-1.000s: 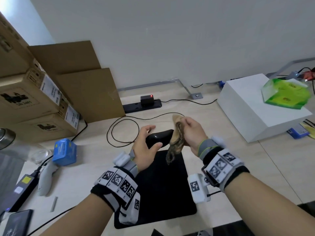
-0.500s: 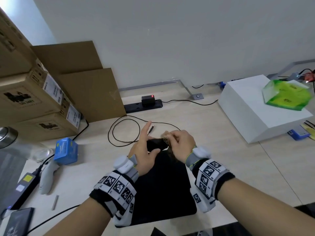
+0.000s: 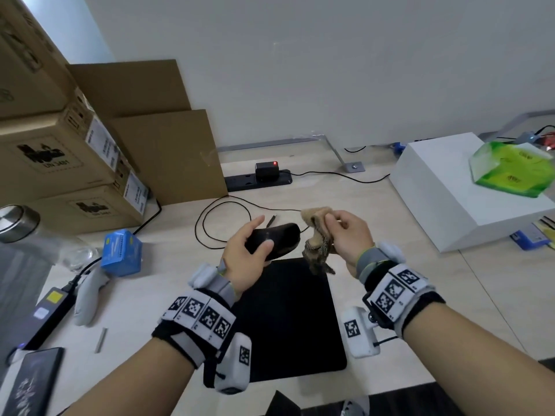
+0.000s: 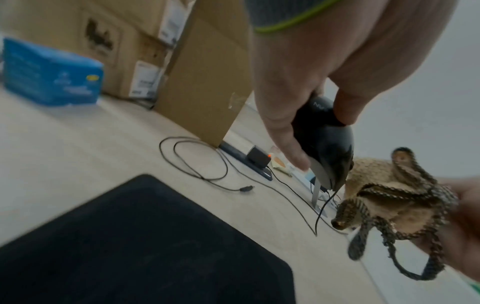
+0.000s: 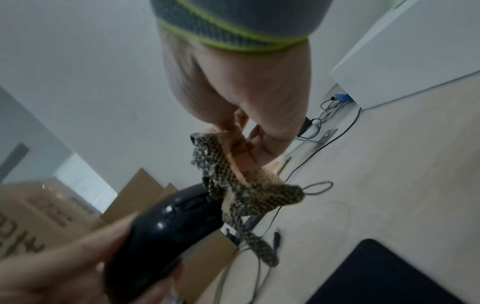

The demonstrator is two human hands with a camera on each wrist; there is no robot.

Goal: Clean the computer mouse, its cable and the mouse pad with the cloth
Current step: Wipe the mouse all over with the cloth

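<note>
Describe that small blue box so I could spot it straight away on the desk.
Start at the stack of brown cardboard boxes on the desk's left side. On the pale desktop just in front of them stands the small blue box, left of the black mouse pad. It is the only bright blue thing among brown cartons and a grey controller.

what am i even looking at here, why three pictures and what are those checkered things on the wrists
No robot here: a person cleans with bare hands. The checkered bands are marker cuffs that carry small cameras. One picture comes from a camera on the head, looking down; the other two come from each wrist, looking along the fingers. The left hand holds a black computer mouse in the air. The right hand grips a crumpled tan cloth close beside it. Below them a black mouse pad lies on the pale desk, and the mouse's cable loops behind. Cardboard boxes stand at the left.
</note>
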